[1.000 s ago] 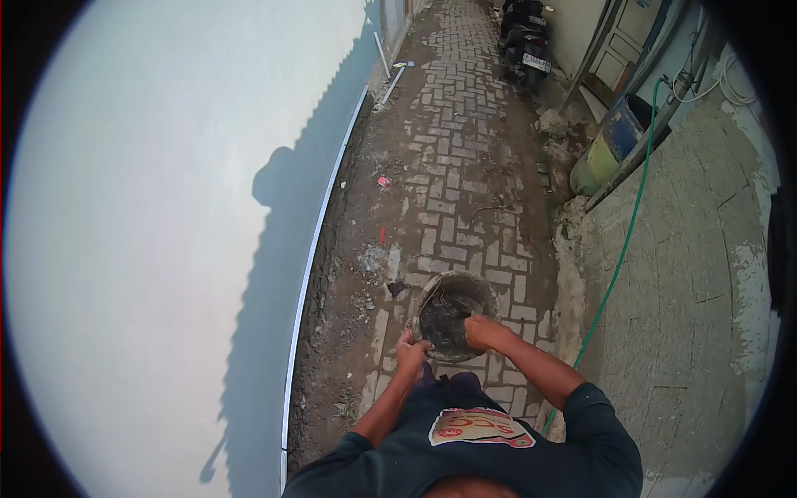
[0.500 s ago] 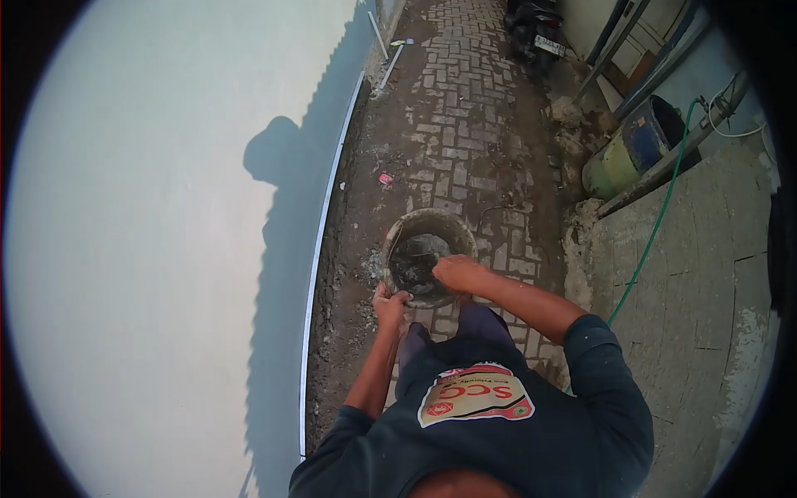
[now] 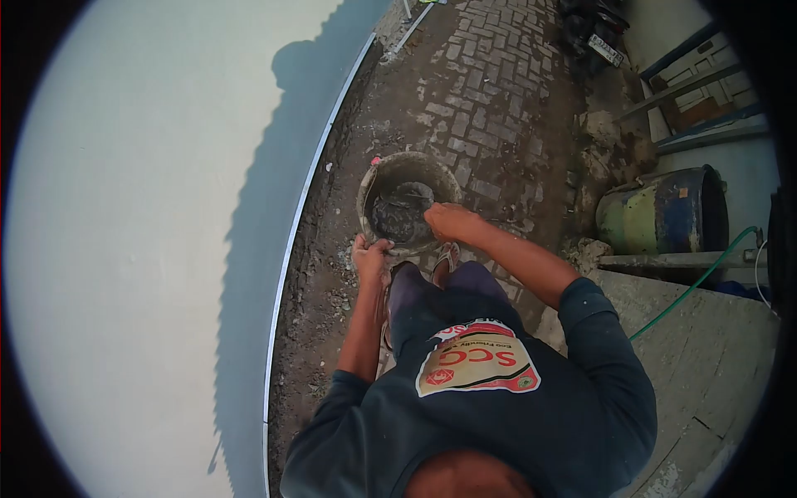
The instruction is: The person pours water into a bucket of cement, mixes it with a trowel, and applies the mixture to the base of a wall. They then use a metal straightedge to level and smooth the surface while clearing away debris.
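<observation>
- White wall (image 3: 149,207) at far left, partly in shadow.
- Left hand (image 3: 371,259) closed on the near-left rim of a bucket (image 3: 415,158).
- Same bucket just ahead of the feet (image 3: 446,264), dark wet mix (image 3: 398,217) inside.
- Right hand (image 3: 452,222) in a clenched fist at the bucket's right side; cannot tell about any tool within.
- Brick paving (image 3: 490,108) beyond.
- Motorbike (image 3: 594,33) at upper right.
- Yellow-and-blue barrel (image 3: 635,216), green hose (image 3: 693,289) near it.
</observation>
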The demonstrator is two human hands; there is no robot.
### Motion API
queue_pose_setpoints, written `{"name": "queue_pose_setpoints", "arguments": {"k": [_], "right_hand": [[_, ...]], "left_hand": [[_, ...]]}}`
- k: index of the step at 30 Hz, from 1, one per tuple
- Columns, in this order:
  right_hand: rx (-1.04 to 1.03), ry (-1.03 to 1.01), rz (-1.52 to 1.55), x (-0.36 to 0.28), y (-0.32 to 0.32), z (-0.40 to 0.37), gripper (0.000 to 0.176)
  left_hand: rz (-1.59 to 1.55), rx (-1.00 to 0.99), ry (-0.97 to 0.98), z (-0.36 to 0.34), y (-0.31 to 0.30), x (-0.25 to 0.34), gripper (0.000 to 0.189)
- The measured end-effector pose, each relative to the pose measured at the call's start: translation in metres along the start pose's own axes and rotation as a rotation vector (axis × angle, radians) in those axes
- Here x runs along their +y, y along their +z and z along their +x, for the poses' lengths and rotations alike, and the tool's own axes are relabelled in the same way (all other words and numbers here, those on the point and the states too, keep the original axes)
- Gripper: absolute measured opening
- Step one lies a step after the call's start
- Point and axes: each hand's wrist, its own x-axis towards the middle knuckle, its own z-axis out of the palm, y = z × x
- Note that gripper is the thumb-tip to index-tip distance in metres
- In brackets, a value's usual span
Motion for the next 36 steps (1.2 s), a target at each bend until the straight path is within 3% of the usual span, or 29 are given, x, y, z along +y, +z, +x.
{"name": "queue_pose_setpoints", "arguments": {"k": [5, 7, 9, 11, 14, 16, 19, 21, 23, 27, 31, 35, 36], "right_hand": [[0.004, -0.021, 0.014, 0.08, -0.09, -0.002, 0.019], [0.112, 0.152, -0.04, 0.115, -0.121, 0.013, 0.021], [0.158, 0.107, -0.1, 0.163, -0.132, 0.047, 0.022], [-0.194, 0.321, 0.017, 0.196, -0.152, 0.081, 0.024], [-0.213, 0.317, 0.254, 0.245, -0.193, 0.093, 0.024], [-0.179, 0.203, 0.326, 0.282, -0.195, 0.1, 0.027], [-0.174, 0.233, 0.496, 0.288, -0.255, 0.091, 0.027], [-0.138, 0.229, 0.472, 0.319, -0.285, 0.103, 0.029], [0.145, 0.442, 0.309, 0.359, -0.301, 0.124, 0.03], [0.123, 0.366, 0.207, 0.424, -0.295, 0.184, 0.037], [-0.058, 0.283, 0.327, 0.454, -0.363, 0.205, 0.032], [-0.075, 0.254, 0.361, 0.544, -0.41, 0.227, 0.035], [-0.051, 0.331, 0.341, 0.568, -0.423, 0.238, 0.033]], "left_hand": [[-0.078, -0.036, 0.002, 0.049, 0.086, -0.001, 0.027], [0.055, -0.062, -0.033, 0.074, 0.115, -0.001, 0.026], [0.049, -0.082, -0.002, 0.098, 0.154, 0.0, 0.026], [0.043, -0.106, 0.034, 0.132, 0.189, 0.005, 0.026], [0.116, -0.106, 0.009, 0.193, 0.228, -0.006, 0.027], [0.112, -0.123, 0.087, 0.239, 0.257, -0.014, 0.027], [0.073, -0.203, -0.05, 0.268, 0.315, 0.019, 0.028], [0.078, -0.213, -0.024, 0.293, 0.344, 0.029, 0.027], [0.12, -0.248, 0.008, 0.32, 0.373, 0.04, 0.026], [0.24, -0.282, 0.107, 0.377, 0.436, 0.042, 0.029], [0.155, -0.204, 0.021, 0.431, 0.497, 0.036, 0.028], [0.121, -0.119, -0.021, 0.482, 0.56, 0.032, 0.027], [0.088, -0.107, -0.045, 0.485, 0.586, 0.047, 0.026]]}}
